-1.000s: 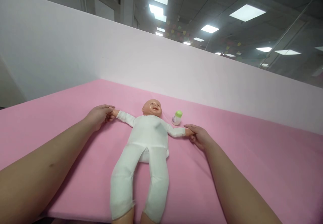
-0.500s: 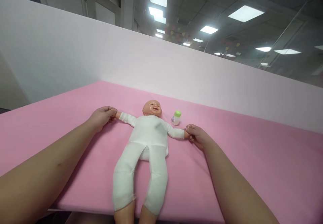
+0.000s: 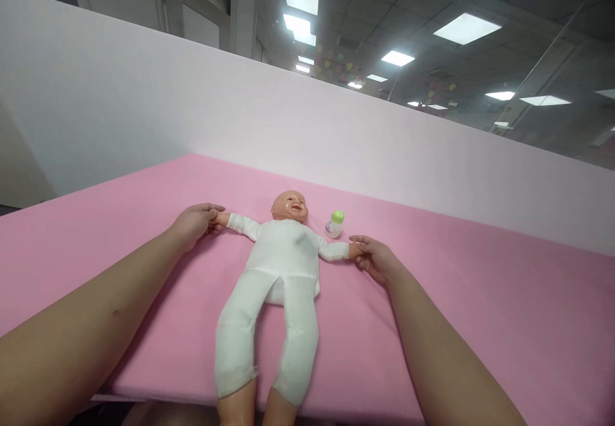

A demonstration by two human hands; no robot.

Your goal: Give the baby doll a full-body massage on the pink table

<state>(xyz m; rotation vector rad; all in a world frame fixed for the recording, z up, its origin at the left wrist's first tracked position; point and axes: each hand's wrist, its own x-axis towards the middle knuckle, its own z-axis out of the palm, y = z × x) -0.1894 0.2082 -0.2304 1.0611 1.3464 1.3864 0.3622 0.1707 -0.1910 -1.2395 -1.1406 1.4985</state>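
A baby doll point(image 3: 283, 253) in a white cloth body lies on its back, head away from me, both arms stretched out sideways. Its bare lower legs reach the near edge of the pink surface. My left hand point(image 3: 196, 224) is closed around the doll's hand on the left side, thumb and fingers pinching it. On the right side, my right hand point(image 3: 377, 258) holds the doll's other hand between thumb and fingers. A small bottle point(image 3: 335, 225) with a green cap stands beside the doll's head, near my right hand.
The pink padded surface point(image 3: 461, 311) spreads to both sides of the doll. A white partition point(image 3: 307, 131) rises behind it, with glass above on the right. A door frame point(image 3: 202, 16) and ceiling lights show beyond.
The fingers of my right hand have loosened and straightened slightly at the doll's hand, and that doll arm has shifted a little left. My left fingers have extended slightly.
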